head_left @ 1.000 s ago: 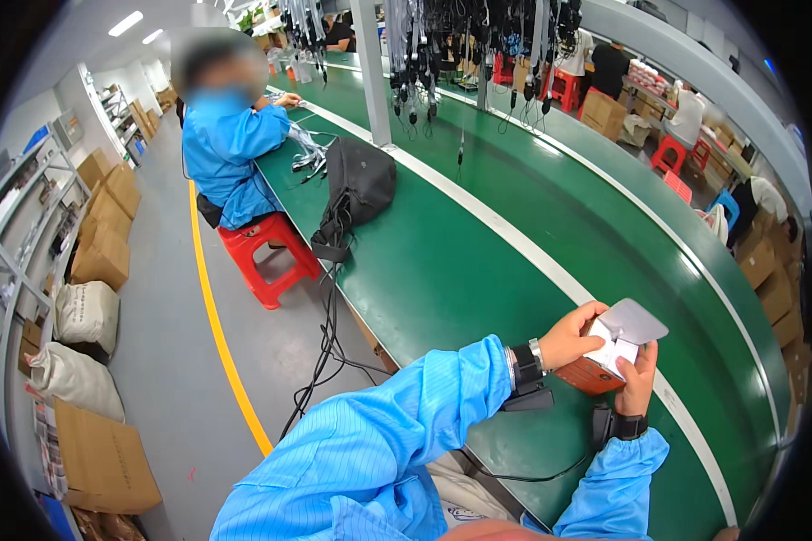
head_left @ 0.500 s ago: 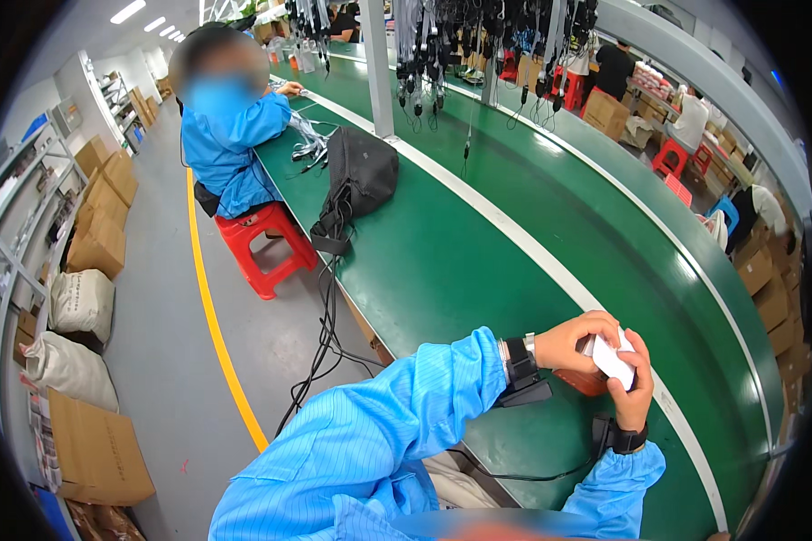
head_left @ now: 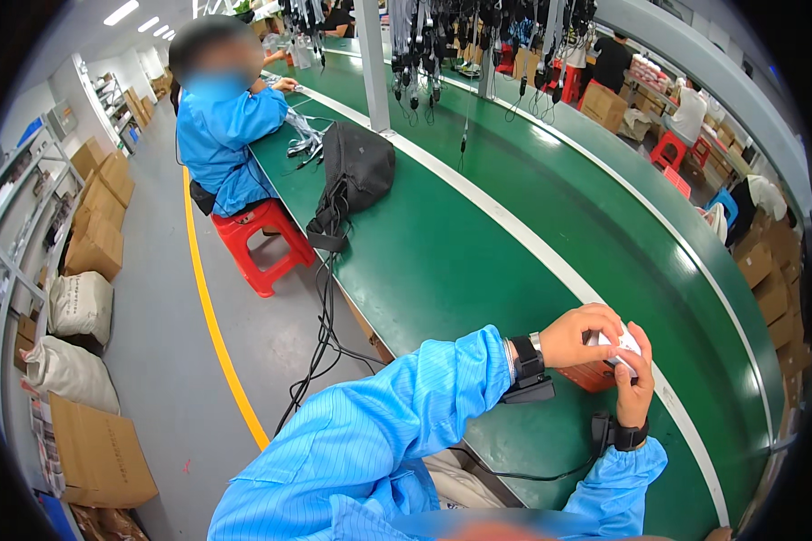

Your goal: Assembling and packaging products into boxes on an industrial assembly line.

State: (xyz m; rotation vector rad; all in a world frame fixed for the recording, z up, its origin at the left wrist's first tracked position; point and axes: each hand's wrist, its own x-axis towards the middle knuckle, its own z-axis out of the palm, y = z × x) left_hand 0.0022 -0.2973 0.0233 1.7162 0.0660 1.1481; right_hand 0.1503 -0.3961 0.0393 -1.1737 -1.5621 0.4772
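Note:
My left hand (head_left: 576, 335) and my right hand (head_left: 636, 388) meet over the worktable on the right. Between their fingers is a small white object (head_left: 629, 346) with a rounded edge; its exact kind does not show. Fingers from both sides close around it and cover part of it. Just below my left hand, an orange-red box or basket (head_left: 588, 375) stands on the green tabletop, partly hidden by both hands.
A long green worktable (head_left: 424, 261) with a white strip runs away to the far left. On it lie a dark grey bag (head_left: 359, 167) and pale straps (head_left: 305, 142). Cables (head_left: 325, 311) hang off its near edge. A co-worker in blue (head_left: 230, 140) sits on a red stool (head_left: 262, 243).
The white object has turned between my fingers, its broad face now less square to view. My left fingers have shifted over it, and more of the orange-red container shows.

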